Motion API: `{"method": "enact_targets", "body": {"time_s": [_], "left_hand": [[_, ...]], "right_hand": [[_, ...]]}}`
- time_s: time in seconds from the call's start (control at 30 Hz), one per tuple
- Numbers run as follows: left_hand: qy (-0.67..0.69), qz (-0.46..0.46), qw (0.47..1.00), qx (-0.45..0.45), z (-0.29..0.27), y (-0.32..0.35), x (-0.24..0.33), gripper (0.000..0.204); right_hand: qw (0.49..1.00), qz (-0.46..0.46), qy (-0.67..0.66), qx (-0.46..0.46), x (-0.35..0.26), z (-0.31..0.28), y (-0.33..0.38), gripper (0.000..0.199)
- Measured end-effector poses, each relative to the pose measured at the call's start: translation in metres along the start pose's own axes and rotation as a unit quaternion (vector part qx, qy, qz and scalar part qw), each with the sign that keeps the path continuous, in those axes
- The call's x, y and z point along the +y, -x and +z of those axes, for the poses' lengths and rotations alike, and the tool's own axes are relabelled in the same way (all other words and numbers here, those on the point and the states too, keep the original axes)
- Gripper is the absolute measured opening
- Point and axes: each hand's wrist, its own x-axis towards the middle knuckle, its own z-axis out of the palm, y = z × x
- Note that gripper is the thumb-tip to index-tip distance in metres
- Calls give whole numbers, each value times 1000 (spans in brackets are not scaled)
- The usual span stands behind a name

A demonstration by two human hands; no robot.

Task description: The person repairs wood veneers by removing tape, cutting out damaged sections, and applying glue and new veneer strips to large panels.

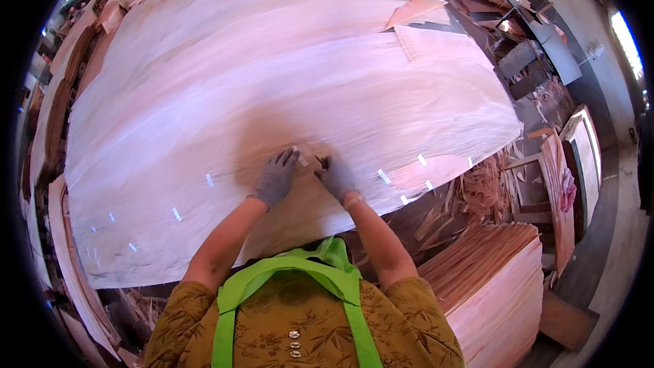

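A broad, pale wood veneer sheet (170,116) spreads under both hands. My left hand (274,178), in a grey glove, lies on the veneer with its fingers stretched forward. Its fingertips are beside a short strip of whitish tape (300,157). To the right of that strip is my right hand (336,178), gloved too, with its fingers bent and drawn together at the sheet. Something small and dark shows at those fingertips, too small to name. Several short white tape pieces (384,176) stick to the near part of the veneer.
A loose veneer scrap (417,11) lies at the sheet's far right. A thick veneer stack (490,279) stands at the lower right, near shredded wood strips (485,191). More veneer sheets (67,232) lie along the left. An upright panel (584,163) is at the right.
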Motion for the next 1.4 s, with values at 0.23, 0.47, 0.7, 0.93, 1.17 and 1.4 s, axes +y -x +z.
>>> {"method": "enact_targets", "body": {"time_s": [0.23,0.47,0.7,0.93,1.17,1.4], "left_hand": [[376,-309,769,-415,-8,170,34,33],[754,-493,429,-70,22,254,73,38],[808,-468,356,36,45,296,65,43],[733,-512,429,126,56,300,65,37],[787,-502,316,169,79,327,99,33],[572,-264,775,58,133,307,156,27]], "right_hand": [[942,191,-249,120,130,-17,141,31],[821,274,-478,151,149,-6,162,33],[811,326,-482,58,133,-9,159,38],[825,326,-458,54,177,-21,191,35],[799,373,-453,132,243,-48,256,13],[796,364,-460,146,301,-103,240,18]]}}
